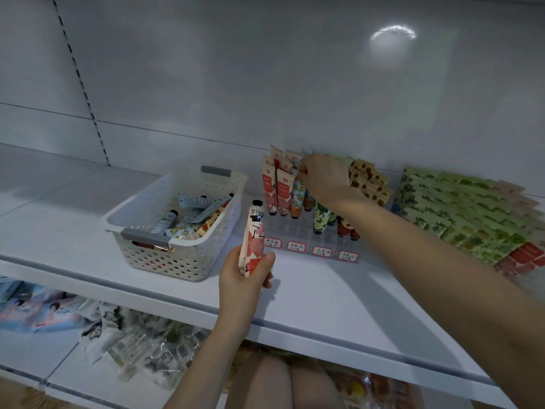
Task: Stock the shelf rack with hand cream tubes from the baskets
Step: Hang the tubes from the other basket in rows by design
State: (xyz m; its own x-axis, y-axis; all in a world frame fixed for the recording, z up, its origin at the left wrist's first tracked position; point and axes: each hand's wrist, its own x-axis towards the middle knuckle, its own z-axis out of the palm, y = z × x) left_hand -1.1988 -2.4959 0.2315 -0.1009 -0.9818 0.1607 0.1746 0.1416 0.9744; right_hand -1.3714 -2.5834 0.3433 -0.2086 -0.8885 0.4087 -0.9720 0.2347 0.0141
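Note:
My left hand grips a pink flowered hand cream tube, black cap up, in front of the clear tube rack. The rack stands on the white shelf with red labels along its front and several tubes upright in it. My right hand reaches over the rack and pinches the top of an orange-patterned tube standing in the second column. To the left, a white perforated basket holds several loose tubes.
Green and red sachet packs fan out on the shelf right of the rack. A lower shelf holds wrapped packets and blue packs. The white back wall rises directly behind the rack.

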